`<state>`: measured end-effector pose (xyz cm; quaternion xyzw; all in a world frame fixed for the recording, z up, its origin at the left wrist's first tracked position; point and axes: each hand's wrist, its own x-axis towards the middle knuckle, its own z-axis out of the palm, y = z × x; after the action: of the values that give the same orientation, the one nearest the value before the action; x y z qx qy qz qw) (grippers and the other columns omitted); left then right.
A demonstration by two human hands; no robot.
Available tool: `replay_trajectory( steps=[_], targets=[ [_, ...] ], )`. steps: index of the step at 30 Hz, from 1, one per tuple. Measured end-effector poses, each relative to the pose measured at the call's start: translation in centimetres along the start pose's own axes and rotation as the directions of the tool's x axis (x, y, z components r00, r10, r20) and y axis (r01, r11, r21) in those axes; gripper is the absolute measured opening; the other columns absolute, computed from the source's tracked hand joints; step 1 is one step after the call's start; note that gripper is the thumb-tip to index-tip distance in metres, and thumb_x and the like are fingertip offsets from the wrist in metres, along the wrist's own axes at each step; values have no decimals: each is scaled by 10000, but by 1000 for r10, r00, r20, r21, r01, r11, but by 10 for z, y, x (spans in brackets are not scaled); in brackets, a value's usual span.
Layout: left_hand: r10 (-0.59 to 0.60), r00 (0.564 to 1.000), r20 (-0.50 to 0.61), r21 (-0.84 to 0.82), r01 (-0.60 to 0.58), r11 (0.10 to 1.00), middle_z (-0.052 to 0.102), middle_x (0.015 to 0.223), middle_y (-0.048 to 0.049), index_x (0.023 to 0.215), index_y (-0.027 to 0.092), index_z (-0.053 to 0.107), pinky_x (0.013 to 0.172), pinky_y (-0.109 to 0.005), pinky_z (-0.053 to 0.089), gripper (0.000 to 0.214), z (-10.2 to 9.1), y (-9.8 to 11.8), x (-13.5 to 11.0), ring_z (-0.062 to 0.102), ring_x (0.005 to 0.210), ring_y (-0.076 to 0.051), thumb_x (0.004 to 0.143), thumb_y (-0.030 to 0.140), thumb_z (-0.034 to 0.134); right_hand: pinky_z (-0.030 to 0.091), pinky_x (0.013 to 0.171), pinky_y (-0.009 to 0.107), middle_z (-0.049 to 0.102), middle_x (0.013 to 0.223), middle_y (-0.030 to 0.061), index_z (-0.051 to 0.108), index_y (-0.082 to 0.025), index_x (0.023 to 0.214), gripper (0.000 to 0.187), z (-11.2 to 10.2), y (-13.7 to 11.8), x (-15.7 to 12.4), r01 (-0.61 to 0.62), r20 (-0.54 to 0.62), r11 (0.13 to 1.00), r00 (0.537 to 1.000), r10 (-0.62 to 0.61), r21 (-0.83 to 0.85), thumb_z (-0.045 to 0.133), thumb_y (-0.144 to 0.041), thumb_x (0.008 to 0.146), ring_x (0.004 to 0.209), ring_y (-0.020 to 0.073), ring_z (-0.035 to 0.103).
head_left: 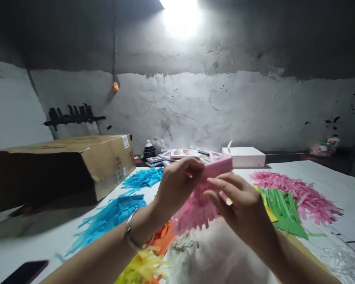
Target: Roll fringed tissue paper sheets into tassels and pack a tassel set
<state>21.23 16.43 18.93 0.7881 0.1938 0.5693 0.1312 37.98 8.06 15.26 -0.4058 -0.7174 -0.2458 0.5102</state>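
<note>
A pink fringed paper strip (199,197) is held up in front of me above the table. My left hand (177,185) grips its upper edge, fingers curled round it; a bangle sits on that wrist. My right hand (239,209) pinches the same strip from the right, fingers pressed together on the fringe. The strip's solid band (220,165) sticks up between the two hands and the cut fringe hangs down.
Blue fringed paper (118,213) lies at left, a pink heap (298,193) and green fringe (284,209) at right, orange and yellow fringe (144,264) near me. A cardboard box (85,165), a white box (244,157), paper packs (180,154) and a phone (25,272) are on the table.
</note>
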Motion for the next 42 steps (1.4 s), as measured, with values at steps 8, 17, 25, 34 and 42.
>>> replay_trajectory(
  steps=[8, 17, 25, 34, 42],
  targets=[
    [-255, 966, 42, -82, 258, 963, 795, 1025, -42, 1173, 281, 736, 781, -230, 604, 264, -63, 67, -165, 760, 896, -186, 952, 200, 617, 586, 784, 252, 723, 975, 50, 621, -206, 1095, 155, 4, -117, -68, -71, 147, 985, 988, 47, 159, 592, -178, 945, 884, 168, 713],
    [-475, 874, 102, -223, 486, 845, 747, 1126, -73, 1248, 289, 691, 910, -291, 578, 304, -37, 63, -280, 715, 1019, -213, 956, 230, 630, 607, 802, 251, 762, 988, 27, 670, -232, 1101, 182, 12, -142, -179, -235, 227, 962, 953, 200, 140, 608, -198, 934, 898, 169, 742],
    [-632, 755, 172, -407, 639, 653, 662, 1060, -72, 1140, 264, 707, 763, -280, 562, 267, -19, 62, -280, 662, 911, -207, 889, 352, 731, 582, 642, 249, 729, 800, 9, 694, -248, 819, 182, 5, -147, -173, -626, 408, 707, 769, 492, 328, 592, -303, 960, 736, 177, 712],
    [-728, 640, 246, -515, 723, 461, 670, 944, -33, 988, 224, 729, 738, -241, 534, 180, -20, 58, -273, 651, 828, -165, 880, 365, 751, 553, 794, 310, 699, 943, 54, 592, -190, 1140, 239, 9, -140, -173, -273, 164, 939, 956, 242, 209, 561, -90, 926, 829, 169, 675],
    [-725, 661, 193, -513, 698, 499, 694, 973, -48, 1007, 235, 736, 851, -284, 537, 177, -19, 61, -269, 663, 927, -199, 913, 381, 705, 437, 952, 491, 670, 1074, 166, 639, -108, 1087, 179, 11, -151, -168, -143, 168, 988, 974, 152, -64, 577, -128, 920, 1012, 273, 625]
  ],
)
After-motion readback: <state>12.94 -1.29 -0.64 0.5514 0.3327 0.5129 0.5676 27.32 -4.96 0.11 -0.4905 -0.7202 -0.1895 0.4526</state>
